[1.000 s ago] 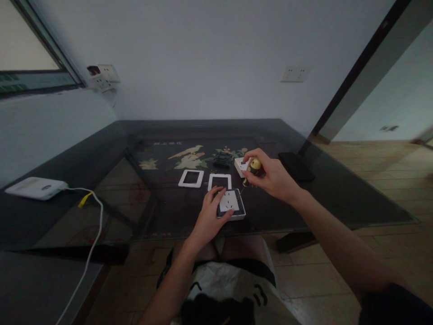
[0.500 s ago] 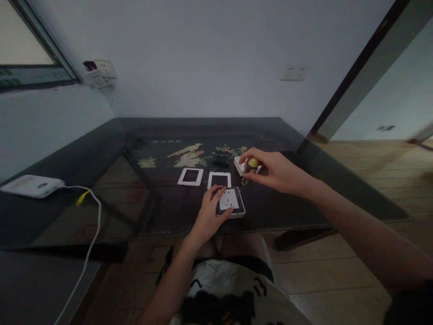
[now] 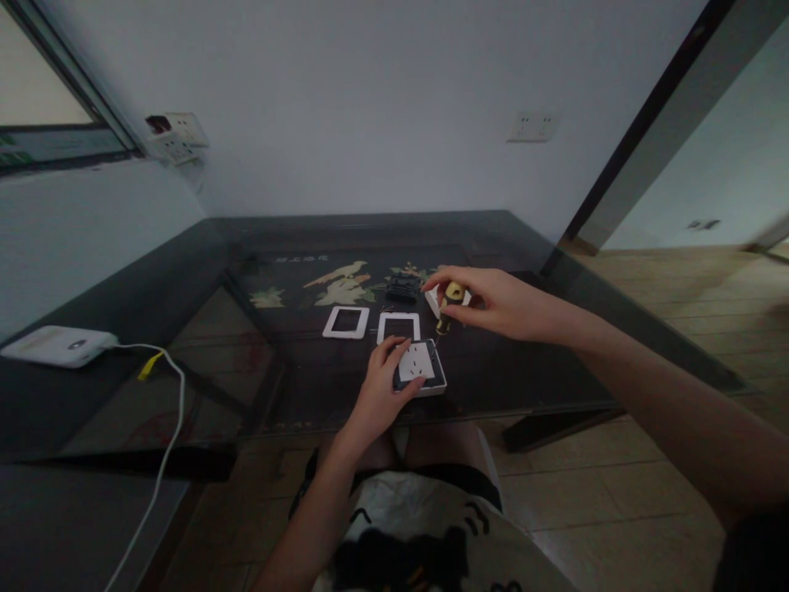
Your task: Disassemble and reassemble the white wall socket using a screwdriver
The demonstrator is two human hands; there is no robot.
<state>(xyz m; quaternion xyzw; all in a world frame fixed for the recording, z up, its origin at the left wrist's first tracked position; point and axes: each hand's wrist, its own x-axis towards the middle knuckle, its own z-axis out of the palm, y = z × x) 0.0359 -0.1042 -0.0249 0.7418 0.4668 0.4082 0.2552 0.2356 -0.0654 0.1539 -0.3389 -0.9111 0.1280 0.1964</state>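
Observation:
A wall socket (image 3: 417,363) with a white face and dark surround lies in a white box near the table's front edge. My left hand (image 3: 385,378) grips it from the left, thumb on the near side and fingers on the far side. In my right hand (image 3: 484,300) is a screwdriver (image 3: 453,302) with a yellow and black handle, pinched between thumb and fingers. Its shaft points down at the socket's right edge; whether the tip sits in a screw is too small to tell. Just beyond the socket lies a white frame (image 3: 398,318).
Another white frame (image 3: 346,323) lies to the left. Farther back are dark plastic parts (image 3: 403,286) and a white piece (image 3: 433,300) partly behind my right hand. A white device (image 3: 58,345) with a cable (image 3: 178,403) rests on the table's left side.
My right hand and the screwdriver have shifted slightly left, and the handle stands more upright. My left hand stays on the socket. The camera view has tilted a little.

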